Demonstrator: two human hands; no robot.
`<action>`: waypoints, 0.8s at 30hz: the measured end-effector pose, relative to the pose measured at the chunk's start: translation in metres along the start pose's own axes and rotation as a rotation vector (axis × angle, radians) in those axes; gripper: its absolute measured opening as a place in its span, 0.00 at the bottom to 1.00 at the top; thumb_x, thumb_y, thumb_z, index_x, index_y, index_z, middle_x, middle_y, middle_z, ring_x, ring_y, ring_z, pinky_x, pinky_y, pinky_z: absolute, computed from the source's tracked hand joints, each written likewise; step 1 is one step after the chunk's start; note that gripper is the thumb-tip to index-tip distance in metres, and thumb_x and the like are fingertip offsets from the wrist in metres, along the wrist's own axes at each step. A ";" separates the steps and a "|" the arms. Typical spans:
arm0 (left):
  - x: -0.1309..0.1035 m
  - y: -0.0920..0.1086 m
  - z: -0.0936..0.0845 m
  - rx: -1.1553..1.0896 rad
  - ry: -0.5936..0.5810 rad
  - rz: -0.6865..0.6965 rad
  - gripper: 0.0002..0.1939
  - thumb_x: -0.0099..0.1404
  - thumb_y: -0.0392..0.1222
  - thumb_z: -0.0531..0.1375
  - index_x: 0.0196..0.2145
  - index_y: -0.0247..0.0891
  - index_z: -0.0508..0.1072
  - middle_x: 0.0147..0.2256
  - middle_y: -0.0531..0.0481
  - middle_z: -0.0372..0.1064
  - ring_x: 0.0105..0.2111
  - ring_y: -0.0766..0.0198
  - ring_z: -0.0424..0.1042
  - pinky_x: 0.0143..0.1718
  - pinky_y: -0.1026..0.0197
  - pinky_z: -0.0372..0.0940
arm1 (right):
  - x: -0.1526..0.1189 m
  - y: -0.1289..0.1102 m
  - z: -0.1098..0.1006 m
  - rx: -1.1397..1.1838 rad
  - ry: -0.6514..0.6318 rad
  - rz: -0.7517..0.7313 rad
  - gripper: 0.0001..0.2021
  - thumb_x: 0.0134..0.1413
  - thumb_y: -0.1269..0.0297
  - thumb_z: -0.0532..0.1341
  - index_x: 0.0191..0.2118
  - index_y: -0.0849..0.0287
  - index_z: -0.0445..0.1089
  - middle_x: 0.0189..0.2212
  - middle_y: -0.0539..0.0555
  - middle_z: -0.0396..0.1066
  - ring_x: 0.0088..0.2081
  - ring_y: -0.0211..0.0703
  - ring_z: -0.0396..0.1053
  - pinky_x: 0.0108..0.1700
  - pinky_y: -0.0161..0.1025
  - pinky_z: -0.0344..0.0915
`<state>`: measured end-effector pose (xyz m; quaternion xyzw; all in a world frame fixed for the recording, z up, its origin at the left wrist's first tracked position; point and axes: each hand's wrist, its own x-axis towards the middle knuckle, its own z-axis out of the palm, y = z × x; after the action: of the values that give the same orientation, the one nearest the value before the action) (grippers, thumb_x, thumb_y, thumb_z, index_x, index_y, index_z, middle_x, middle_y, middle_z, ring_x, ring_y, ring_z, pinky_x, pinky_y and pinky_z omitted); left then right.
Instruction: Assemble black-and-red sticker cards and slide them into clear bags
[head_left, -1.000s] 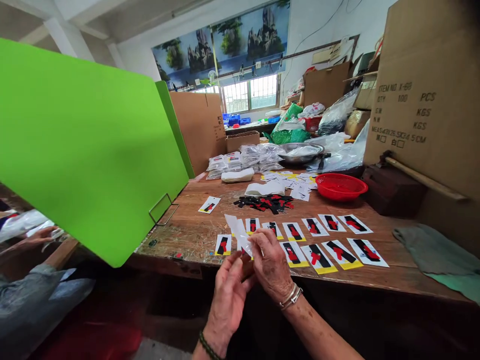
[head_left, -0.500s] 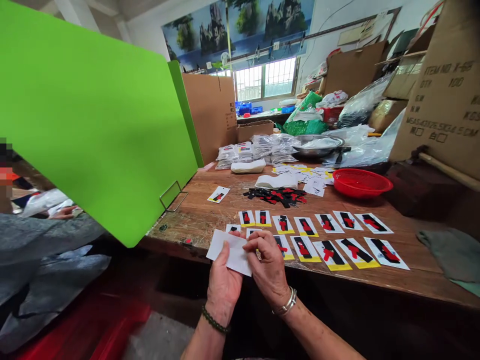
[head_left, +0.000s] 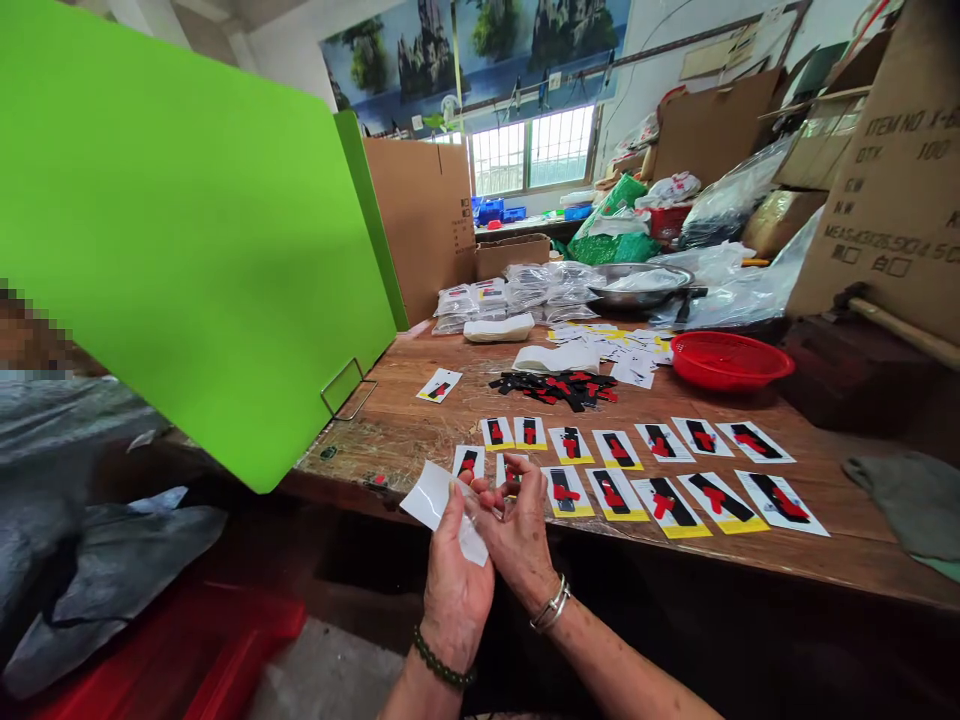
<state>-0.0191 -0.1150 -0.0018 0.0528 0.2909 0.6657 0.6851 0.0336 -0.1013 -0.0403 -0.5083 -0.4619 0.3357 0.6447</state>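
Note:
A white sheet (head_left: 429,497), partly shiny like plastic film, lies in my left hand (head_left: 457,570), its thumb pressed on top. My right hand (head_left: 521,535) bends its fingers at the sheet's right side; whatever they pinch is too small to make out. Both hands are just off the table's front edge. Behind them, cards (head_left: 664,503) with black and red pieces on them lie in two rows. Farther back is a pile of loose black and red pieces (head_left: 559,388). One more card (head_left: 439,386) lies apart on the left.
A green panel (head_left: 202,230) stands at the left, with a wire stand (head_left: 349,390) at its foot. A red basket (head_left: 731,362), filled clear bags (head_left: 525,295) and loose cards (head_left: 634,350) are at the back. Cartons (head_left: 892,180) and a cloth (head_left: 911,505) are at right.
The sheet in my left hand has tilted and swung round a little. My right hand has shifted left and down, its fingers now over the sheet's right part. The camera view has moved slightly.

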 end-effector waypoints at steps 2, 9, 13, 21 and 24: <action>-0.001 0.002 -0.003 -0.010 0.017 -0.016 0.07 0.68 0.38 0.57 0.37 0.34 0.74 0.29 0.49 0.73 0.28 0.66 0.73 0.39 0.60 0.72 | -0.004 0.007 0.002 0.037 -0.023 0.037 0.27 0.45 0.66 0.66 0.52 0.53 0.56 0.47 0.56 0.59 0.37 0.40 0.68 0.37 0.40 0.73; 0.015 0.028 -0.020 0.089 0.190 0.081 0.07 0.69 0.35 0.56 0.34 0.33 0.72 0.27 0.50 0.72 0.25 0.67 0.72 0.30 0.65 0.71 | 0.018 0.009 -0.015 -0.165 -0.396 -0.032 0.13 0.47 0.70 0.62 0.41 0.57 0.66 0.39 0.53 0.68 0.33 0.39 0.68 0.35 0.39 0.69; 0.021 0.035 -0.017 0.124 0.206 0.118 0.04 0.67 0.33 0.58 0.35 0.31 0.73 0.32 0.44 0.76 0.27 0.65 0.74 0.33 0.62 0.73 | 0.079 -0.005 -0.019 -0.556 -0.519 -0.163 0.10 0.50 0.75 0.58 0.39 0.60 0.71 0.37 0.55 0.73 0.41 0.44 0.69 0.45 0.41 0.64; 0.038 0.024 -0.019 0.163 0.175 0.065 0.06 0.66 0.33 0.58 0.40 0.30 0.73 0.34 0.41 0.77 0.27 0.63 0.76 0.34 0.60 0.73 | 0.149 0.005 0.026 -0.931 -0.758 -0.210 0.08 0.43 0.78 0.64 0.27 0.58 0.76 0.28 0.55 0.77 0.36 0.45 0.72 0.40 0.37 0.62; 0.041 0.022 -0.023 0.167 0.169 0.060 0.06 0.66 0.33 0.59 0.40 0.31 0.73 0.35 0.42 0.77 0.28 0.62 0.76 0.34 0.59 0.73 | 0.152 0.011 0.037 -0.924 -0.799 -0.183 0.07 0.41 0.77 0.66 0.26 0.58 0.76 0.26 0.54 0.76 0.36 0.46 0.73 0.38 0.36 0.62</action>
<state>-0.0519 -0.0812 -0.0240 0.0622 0.4001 0.6616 0.6311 0.0517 0.0516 -0.0104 -0.5283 -0.8071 0.2086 0.1613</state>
